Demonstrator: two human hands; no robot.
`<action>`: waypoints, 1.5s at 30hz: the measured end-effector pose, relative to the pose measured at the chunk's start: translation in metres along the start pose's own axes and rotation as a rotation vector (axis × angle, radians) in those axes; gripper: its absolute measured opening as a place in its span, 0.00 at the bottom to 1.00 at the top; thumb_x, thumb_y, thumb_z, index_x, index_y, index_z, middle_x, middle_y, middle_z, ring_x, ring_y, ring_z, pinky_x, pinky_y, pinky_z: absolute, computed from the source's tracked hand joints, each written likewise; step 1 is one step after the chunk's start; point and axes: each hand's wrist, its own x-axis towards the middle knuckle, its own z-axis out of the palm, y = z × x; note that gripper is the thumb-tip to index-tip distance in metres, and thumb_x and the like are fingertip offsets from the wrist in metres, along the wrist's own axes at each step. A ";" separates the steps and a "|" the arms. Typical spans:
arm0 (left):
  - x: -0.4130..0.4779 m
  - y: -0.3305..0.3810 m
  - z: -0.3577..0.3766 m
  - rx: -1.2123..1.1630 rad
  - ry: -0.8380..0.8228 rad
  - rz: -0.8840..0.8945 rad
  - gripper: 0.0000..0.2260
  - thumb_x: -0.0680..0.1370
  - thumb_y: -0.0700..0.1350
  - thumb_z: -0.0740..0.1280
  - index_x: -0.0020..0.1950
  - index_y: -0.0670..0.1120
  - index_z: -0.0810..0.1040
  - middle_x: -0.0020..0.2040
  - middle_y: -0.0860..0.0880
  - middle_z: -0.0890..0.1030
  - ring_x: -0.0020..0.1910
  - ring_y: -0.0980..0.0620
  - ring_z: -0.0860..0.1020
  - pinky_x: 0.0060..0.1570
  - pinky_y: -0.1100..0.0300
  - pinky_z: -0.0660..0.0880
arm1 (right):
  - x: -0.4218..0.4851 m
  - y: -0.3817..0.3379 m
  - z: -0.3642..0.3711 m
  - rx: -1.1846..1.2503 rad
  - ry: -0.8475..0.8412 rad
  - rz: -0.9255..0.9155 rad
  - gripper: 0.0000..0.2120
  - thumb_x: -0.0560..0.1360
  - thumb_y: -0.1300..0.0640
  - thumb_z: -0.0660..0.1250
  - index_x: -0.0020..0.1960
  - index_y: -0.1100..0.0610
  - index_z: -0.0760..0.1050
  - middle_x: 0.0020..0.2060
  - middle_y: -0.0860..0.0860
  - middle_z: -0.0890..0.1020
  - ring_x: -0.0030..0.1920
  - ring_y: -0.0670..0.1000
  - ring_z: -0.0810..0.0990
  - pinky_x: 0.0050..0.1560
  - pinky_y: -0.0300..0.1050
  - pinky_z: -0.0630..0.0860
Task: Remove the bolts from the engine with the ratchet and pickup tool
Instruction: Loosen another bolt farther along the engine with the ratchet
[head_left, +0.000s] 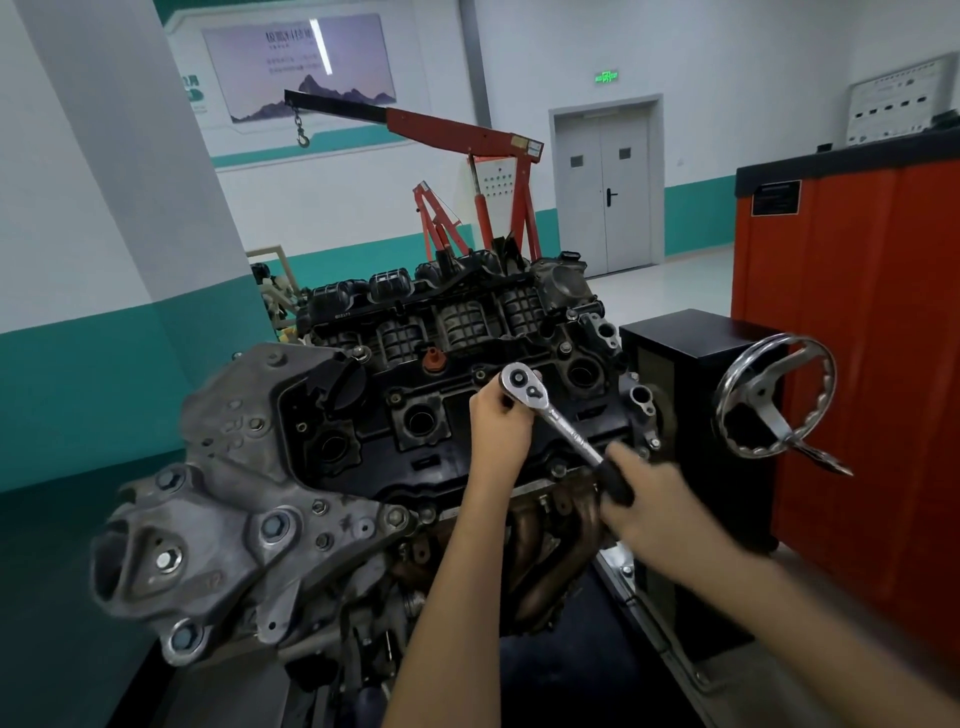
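Observation:
The engine (363, 431) sits on a stand in the middle of the view, its black valve cover facing me. A chrome ratchet (558, 418) lies across the right part of that cover, head up and to the left. My left hand (498, 421) holds the ratchet just below its head, fingers curled round it. My right hand (654, 499) grips the black handle end, slightly blurred. Several bolts (564, 347) show along the cover's edge. What the ratchet's head sits on is hidden. No pickup tool is in view.
A chrome handwheel (776, 395) on the black stand box (691, 343) sticks out right of my hands. An orange cabinet (857, 332) stands behind it. A red engine hoist (467, 135) is at the back, a white pillar (130, 182) on the left.

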 end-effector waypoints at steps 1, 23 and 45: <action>0.000 0.001 0.002 -0.008 0.005 0.002 0.26 0.79 0.38 0.65 0.26 0.61 0.73 0.23 0.60 0.68 0.27 0.62 0.64 0.31 0.71 0.63 | -0.010 -0.009 0.020 0.156 0.030 0.037 0.11 0.70 0.65 0.66 0.40 0.52 0.67 0.28 0.54 0.74 0.27 0.48 0.74 0.28 0.46 0.73; 0.003 -0.006 0.005 0.066 0.076 -0.016 0.21 0.77 0.34 0.64 0.27 0.53 0.73 0.24 0.60 0.71 0.28 0.63 0.66 0.31 0.70 0.64 | -0.006 -0.005 0.011 0.086 -0.013 0.036 0.12 0.70 0.64 0.66 0.40 0.49 0.66 0.31 0.54 0.75 0.29 0.50 0.75 0.30 0.44 0.73; -0.002 -0.002 0.005 -0.015 0.067 -0.014 0.22 0.79 0.36 0.65 0.29 0.58 0.75 0.25 0.60 0.71 0.29 0.63 0.66 0.34 0.68 0.65 | 0.001 0.000 0.005 -0.017 0.008 0.025 0.11 0.71 0.62 0.66 0.47 0.51 0.66 0.32 0.55 0.76 0.33 0.54 0.78 0.32 0.49 0.75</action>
